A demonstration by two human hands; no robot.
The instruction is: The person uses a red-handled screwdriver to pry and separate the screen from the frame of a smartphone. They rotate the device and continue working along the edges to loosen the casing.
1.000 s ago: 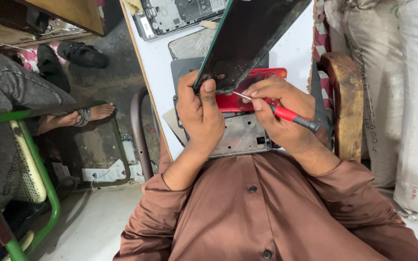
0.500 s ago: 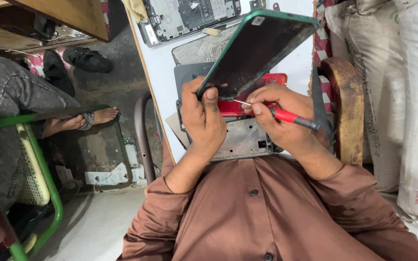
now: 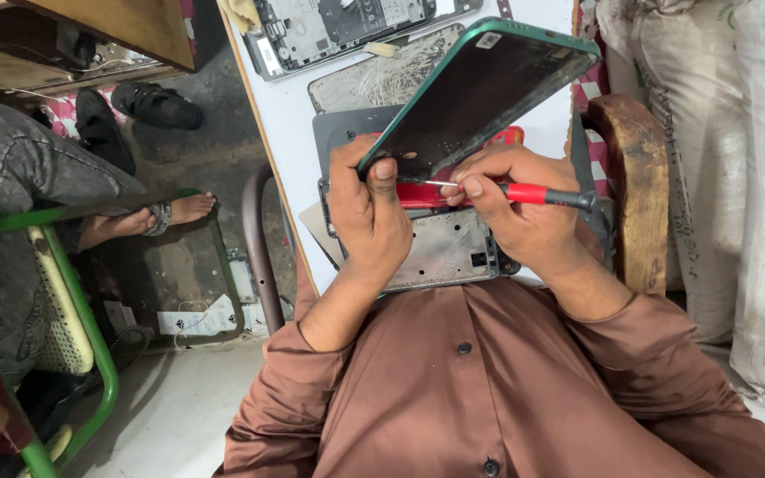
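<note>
white table (image 3: 298, 115) bears an open phone frame (image 3: 444, 252); left hand (image 3: 369, 208) grips a green-edged phone panel (image 3: 480, 88), right hand (image 3: 524, 208) pinches a red screwdriver (image 3: 537, 193).

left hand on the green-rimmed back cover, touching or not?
Touching. In the head view the left hand grips the lower corner of the tilted green-rimmed back cover, thumb pressed flat on its dark inner face, with no gap visible.

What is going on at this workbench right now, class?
A person in a brown shirt is working on an opened phone. The left hand lifts the green-edged back cover up at a tilt, while the right hand holds a red-handled screwdriver with its tip under the cover. The metal phone frame lies beneath on the white table.
</note>
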